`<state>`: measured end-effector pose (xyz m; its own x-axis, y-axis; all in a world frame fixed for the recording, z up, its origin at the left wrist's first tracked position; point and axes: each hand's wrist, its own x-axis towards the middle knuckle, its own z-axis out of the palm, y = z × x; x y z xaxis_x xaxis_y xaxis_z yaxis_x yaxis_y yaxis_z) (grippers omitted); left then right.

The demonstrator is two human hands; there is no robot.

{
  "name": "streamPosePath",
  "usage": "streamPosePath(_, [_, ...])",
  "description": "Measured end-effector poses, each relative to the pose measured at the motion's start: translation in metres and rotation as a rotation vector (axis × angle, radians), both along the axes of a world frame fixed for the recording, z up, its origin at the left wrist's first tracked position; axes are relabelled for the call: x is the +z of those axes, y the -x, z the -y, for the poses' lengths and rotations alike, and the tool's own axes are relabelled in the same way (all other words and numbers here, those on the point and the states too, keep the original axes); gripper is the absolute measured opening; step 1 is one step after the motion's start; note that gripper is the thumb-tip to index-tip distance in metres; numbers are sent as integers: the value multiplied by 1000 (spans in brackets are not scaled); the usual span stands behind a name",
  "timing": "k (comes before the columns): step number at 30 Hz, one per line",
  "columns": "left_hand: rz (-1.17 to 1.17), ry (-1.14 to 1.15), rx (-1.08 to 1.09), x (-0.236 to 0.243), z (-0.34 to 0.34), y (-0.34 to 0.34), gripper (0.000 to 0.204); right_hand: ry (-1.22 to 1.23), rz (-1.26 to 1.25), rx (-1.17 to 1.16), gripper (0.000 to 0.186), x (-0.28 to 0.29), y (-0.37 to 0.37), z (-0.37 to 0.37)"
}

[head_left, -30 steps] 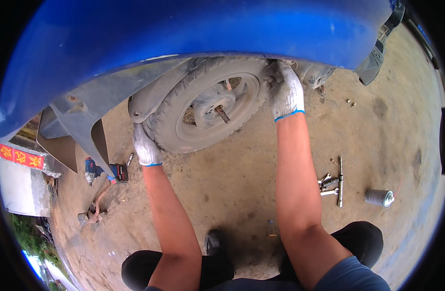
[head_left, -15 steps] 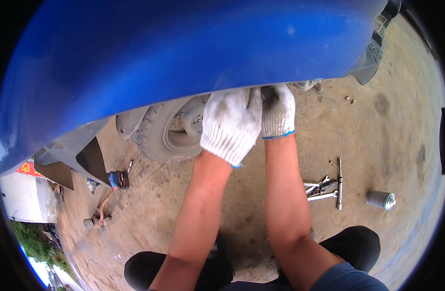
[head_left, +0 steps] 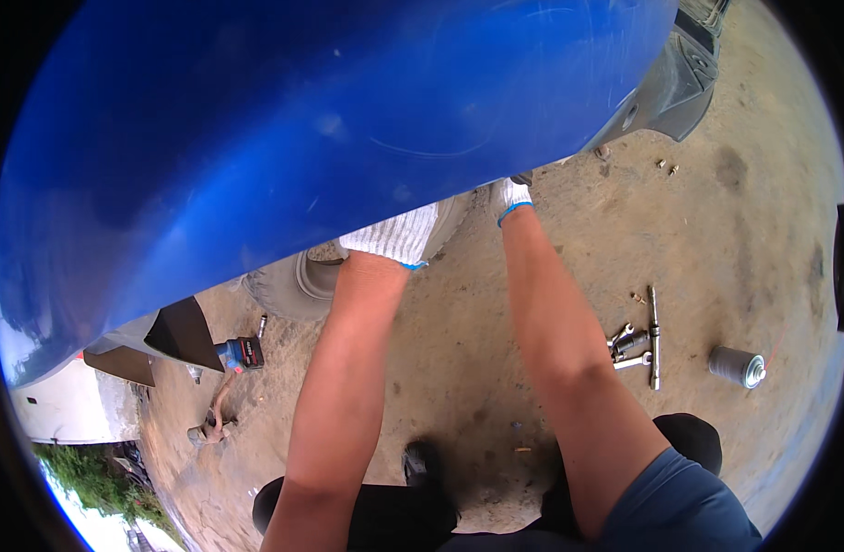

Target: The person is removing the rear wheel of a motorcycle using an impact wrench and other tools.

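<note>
Under the low edge of a big blue panel (head_left: 348,110), as the head camera saw it, was a dusty wheel (head_left: 284,289). Only bits of it showed, because the panel and a glove hid the rest. The left hand (head_left: 392,235), in a white glove with a blue hem, reached up in front of the wheel. Its fingers were hidden behind the panel, so I could not tell if it was holding on or had let go. The right hand (head_left: 512,195), gloved too, was near the wheel's right side. Its fingers were mostly hidden, so I could not tell its grip either. On the brown ground (head_left: 477,368), to the left, lay a blue and black power tool (head_left: 247,353). To the right were wrenches (head_left: 632,360), a long metal bar (head_left: 655,340) and a gray spray can (head_left: 737,367).
</note>
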<state>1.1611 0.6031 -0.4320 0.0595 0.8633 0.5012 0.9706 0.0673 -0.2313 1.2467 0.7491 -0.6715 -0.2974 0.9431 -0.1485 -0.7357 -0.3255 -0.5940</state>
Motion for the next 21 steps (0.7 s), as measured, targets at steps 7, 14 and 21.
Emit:
streamPosePath(7, [-32, -59, 161, 33, 2, -17, 30, -84, 221, 68, 46, -19, 23, 2])
streamPosePath(14, [184, -177, 23, 8, 3, -22, 19, -211, 276, -5, 48, -73, 17, -27])
streamPosePath(21, [526, -185, 61, 2, 30, -9, 20, 16, -7, 96, 47, -20, 41, 8])
